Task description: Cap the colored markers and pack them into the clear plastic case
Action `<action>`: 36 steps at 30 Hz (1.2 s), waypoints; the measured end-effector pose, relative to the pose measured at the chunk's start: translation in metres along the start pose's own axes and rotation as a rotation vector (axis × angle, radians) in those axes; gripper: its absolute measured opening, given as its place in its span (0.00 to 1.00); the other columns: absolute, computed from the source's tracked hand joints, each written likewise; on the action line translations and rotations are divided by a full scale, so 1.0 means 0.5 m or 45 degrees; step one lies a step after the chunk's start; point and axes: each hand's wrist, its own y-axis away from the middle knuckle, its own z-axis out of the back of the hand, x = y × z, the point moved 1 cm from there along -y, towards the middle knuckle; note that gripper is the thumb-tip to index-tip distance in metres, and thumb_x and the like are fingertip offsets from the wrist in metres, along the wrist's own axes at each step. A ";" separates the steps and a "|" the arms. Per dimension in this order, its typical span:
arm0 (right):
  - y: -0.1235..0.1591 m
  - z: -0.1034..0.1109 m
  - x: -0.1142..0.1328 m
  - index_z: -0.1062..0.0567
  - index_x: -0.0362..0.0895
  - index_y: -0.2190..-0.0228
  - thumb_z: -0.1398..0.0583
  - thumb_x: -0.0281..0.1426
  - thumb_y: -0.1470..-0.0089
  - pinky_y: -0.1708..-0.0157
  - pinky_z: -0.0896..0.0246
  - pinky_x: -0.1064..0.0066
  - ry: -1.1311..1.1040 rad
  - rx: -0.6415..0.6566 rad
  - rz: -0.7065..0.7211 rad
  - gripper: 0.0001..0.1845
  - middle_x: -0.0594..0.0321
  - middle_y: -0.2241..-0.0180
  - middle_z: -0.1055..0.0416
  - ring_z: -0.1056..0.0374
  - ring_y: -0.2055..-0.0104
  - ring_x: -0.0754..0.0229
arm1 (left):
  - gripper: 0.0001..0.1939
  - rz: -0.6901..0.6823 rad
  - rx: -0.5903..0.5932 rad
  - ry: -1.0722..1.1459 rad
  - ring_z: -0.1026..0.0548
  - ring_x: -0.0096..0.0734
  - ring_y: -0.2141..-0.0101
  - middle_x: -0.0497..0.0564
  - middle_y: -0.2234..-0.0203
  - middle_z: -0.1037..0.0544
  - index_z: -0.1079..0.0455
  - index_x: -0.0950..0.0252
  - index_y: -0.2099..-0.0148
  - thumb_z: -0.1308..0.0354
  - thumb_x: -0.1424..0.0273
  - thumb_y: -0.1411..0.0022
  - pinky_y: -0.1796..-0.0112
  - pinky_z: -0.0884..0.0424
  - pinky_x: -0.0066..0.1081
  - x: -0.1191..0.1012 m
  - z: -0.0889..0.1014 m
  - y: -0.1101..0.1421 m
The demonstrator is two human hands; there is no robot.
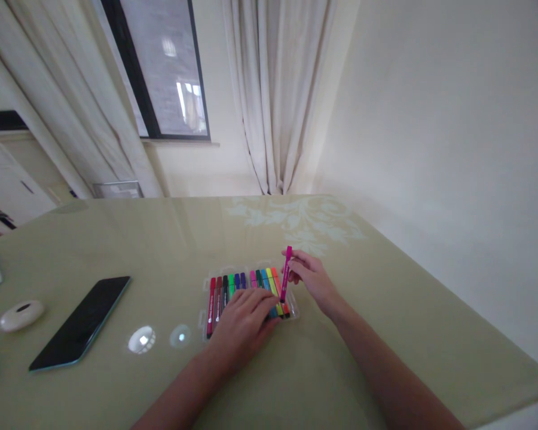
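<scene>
A clear plastic case (205, 286) lies on the table with several coloured markers (224, 292) side by side in it. My left hand (244, 325) rests flat on the near part of the case, fingers spread over the markers. My right hand (311, 279) is just right of the case, fingers pinched on a magenta marker (286, 273). That marker is held nearly upright, its lower tip over the right end of the row.
A dark smartphone (81, 322) lies flat at the left of the olive-green table (385, 334). A white oval object (21, 315) sits further left. The table's right edge runs along a pale wall; curtains and a window are behind.
</scene>
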 end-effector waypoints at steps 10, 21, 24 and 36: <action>-0.001 0.014 -0.029 0.26 0.41 0.48 0.39 0.29 0.43 0.70 0.35 0.71 0.515 0.149 -0.046 0.21 0.63 0.71 0.24 0.28 0.71 0.61 | 0.27 -0.092 0.303 -0.062 0.29 0.43 0.41 0.53 0.38 0.28 0.40 0.54 0.31 0.41 0.69 0.30 0.40 0.35 0.47 -0.025 -0.014 0.004; 0.004 0.011 -0.018 0.25 0.41 0.50 0.38 0.26 0.43 0.67 0.36 0.71 0.820 0.056 0.111 0.18 0.61 0.64 0.25 0.31 0.70 0.64 | 0.27 -0.066 0.337 -0.132 0.31 0.48 0.40 0.54 0.37 0.30 0.41 0.54 0.30 0.42 0.66 0.28 0.41 0.34 0.50 -0.027 -0.026 0.007; 0.003 0.012 -0.022 0.23 0.42 0.52 0.36 0.26 0.45 0.68 0.37 0.72 0.906 0.057 0.163 0.17 0.62 0.64 0.27 0.32 0.70 0.64 | 0.27 -0.061 0.335 -0.136 0.32 0.49 0.40 0.54 0.37 0.30 0.41 0.54 0.30 0.42 0.65 0.28 0.41 0.35 0.50 -0.026 -0.027 0.007; 0.007 0.007 -0.035 0.19 0.45 0.59 0.40 0.24 0.42 0.63 0.33 0.68 0.989 0.085 0.282 0.12 0.59 0.59 0.24 0.30 0.69 0.62 | 0.25 -0.018 0.272 -0.093 0.32 0.47 0.41 0.53 0.39 0.29 0.37 0.53 0.32 0.41 0.61 0.29 0.41 0.37 0.49 -0.028 -0.036 0.005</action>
